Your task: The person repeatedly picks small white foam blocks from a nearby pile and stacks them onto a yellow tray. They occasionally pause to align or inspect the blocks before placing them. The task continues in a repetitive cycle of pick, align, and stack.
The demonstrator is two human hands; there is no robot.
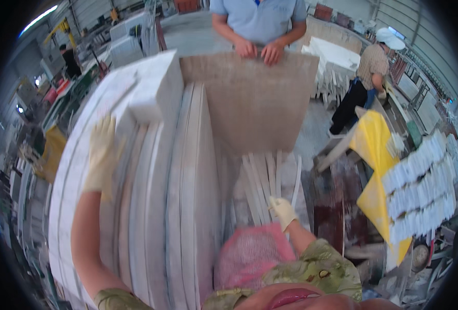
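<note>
My left hand, in a pale cream glove, lies flat with fingers stretched out on the top of a row of upright white and grey slabs. A thick white block stands just beyond it. My right hand, gloved too, is closed at the near end of several thin pale strips. Its fingers appear bent round one strip, though blur softens the detail. Below that hand lies a pink-edged, speckled sheet or sack, whose kind is unclear.
Across from me, a person's two hands rest on the top edge of an upright brown board. Another person in a white cap works at the right. Yellow sheeting hangs by stacked white pieces.
</note>
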